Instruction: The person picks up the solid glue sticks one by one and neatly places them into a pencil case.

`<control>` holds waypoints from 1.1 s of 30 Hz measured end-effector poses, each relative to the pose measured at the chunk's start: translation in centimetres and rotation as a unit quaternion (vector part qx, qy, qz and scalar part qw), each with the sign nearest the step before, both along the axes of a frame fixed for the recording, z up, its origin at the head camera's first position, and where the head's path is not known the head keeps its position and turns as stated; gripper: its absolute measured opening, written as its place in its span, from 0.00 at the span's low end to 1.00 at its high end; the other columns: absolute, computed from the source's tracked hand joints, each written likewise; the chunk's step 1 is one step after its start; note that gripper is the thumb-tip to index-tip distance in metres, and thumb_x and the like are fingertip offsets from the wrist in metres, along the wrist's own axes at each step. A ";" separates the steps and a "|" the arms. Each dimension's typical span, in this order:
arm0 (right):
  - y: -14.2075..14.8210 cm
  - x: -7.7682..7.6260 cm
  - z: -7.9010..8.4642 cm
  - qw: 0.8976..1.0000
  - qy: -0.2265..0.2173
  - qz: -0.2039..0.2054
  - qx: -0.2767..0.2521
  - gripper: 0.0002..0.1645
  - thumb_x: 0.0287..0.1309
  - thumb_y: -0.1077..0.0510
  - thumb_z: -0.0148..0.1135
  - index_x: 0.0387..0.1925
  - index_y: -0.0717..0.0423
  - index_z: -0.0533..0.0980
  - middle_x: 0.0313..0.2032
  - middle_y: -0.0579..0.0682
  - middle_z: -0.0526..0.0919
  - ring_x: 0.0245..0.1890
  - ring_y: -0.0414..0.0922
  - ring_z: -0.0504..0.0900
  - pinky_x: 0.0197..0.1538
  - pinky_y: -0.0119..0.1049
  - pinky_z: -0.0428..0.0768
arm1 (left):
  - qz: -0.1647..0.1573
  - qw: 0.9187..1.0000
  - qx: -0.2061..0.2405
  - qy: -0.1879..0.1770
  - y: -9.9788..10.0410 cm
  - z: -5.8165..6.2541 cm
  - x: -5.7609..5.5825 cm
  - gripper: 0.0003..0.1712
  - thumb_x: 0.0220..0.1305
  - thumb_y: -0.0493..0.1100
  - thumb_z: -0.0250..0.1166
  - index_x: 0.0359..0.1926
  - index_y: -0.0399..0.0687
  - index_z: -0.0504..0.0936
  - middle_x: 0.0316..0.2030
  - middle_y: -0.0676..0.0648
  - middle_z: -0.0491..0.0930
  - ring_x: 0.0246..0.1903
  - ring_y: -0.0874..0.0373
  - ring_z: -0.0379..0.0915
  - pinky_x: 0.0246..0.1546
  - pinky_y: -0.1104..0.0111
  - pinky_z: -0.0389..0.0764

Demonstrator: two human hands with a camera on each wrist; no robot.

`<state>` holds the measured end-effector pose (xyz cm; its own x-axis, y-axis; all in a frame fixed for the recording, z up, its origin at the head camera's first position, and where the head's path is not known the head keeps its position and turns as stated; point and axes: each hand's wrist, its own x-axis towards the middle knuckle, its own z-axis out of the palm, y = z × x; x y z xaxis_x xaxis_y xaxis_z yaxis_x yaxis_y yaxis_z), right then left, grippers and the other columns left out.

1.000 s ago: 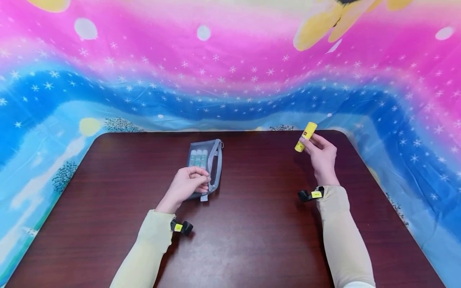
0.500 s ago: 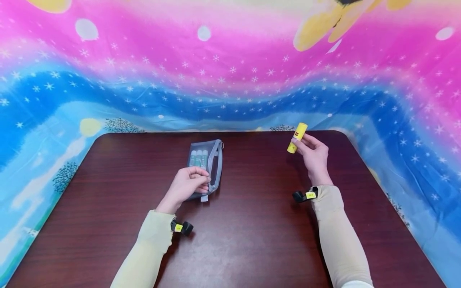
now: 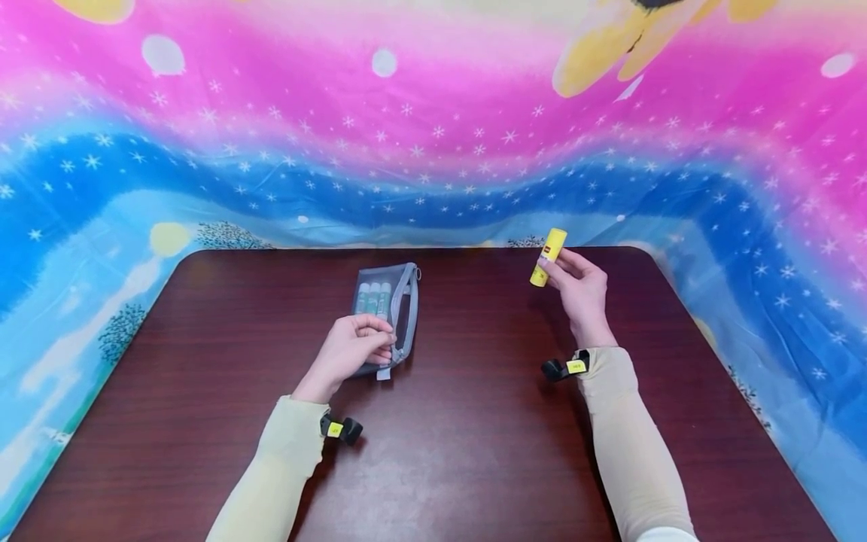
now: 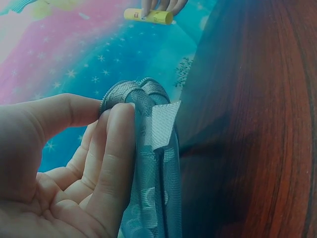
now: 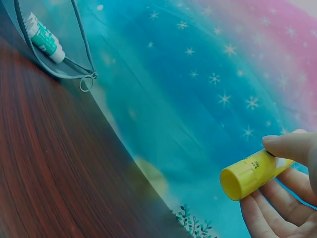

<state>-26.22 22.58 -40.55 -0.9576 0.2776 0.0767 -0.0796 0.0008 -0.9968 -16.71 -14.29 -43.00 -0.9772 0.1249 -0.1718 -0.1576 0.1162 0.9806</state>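
Observation:
My left hand pinches the zippered edge of a grey mesh pouch, whose opening gapes toward the right. Through the mesh show several white-and-green glue sticks lying side by side. In the left wrist view thumb and finger grip the zip edge of the pouch, near a pale fabric tab. My right hand holds a yellow glue stick, tilted, above the far right part of the table. The right wrist view shows this yellow glue stick between thumb and fingers, one end facing the camera.
The dark red-brown wooden table has rounded far corners. Behind it and along its sides hangs a pink and blue printed cloth. A zip-pull ring sticks out from the pouch's far end.
My right hand has moved left with the yellow glue stick, closer to the pouch, and the stick stands slightly more upright. My left hand and the pouch have stayed in place.

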 end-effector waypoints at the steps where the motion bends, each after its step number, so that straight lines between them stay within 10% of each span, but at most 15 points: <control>1: 0.0 0.0 0.0 1.000 0.001 0.000 0.002 0.31 0.56 0.57 0.78 0.61 0.61 0.80 0.48 0.54 0.84 0.43 0.44 0.85 0.52 0.37 0.84 | 0.000 1.000 0.000 0.000 0.0 0.0 0.0 0.09 0.66 0.35 0.68 0.44 0.33 0.83 0.33 0.39 0.86 0.28 0.52 0.84 0.35 0.62 0.88; 33: -2.8 0.3 0.4 0.998 0.021 0.049 0.026 0.29 0.58 0.57 0.76 0.61 0.60 0.80 0.49 0.54 0.85 0.43 0.43 0.85 0.46 0.32 0.85 | -0.001 1.000 -0.003 -0.004 0.1 0.1 0.0 0.09 0.65 0.35 0.69 0.44 0.33 0.83 0.32 0.40 0.86 0.27 0.52 0.84 0.34 0.62 0.88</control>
<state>-25.92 19.75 -40.12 -0.9758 0.1769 0.1284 -0.1227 0.0429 -0.9915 -16.71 -14.22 -42.91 -0.9756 0.1259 -0.1800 -0.1648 0.1216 0.9788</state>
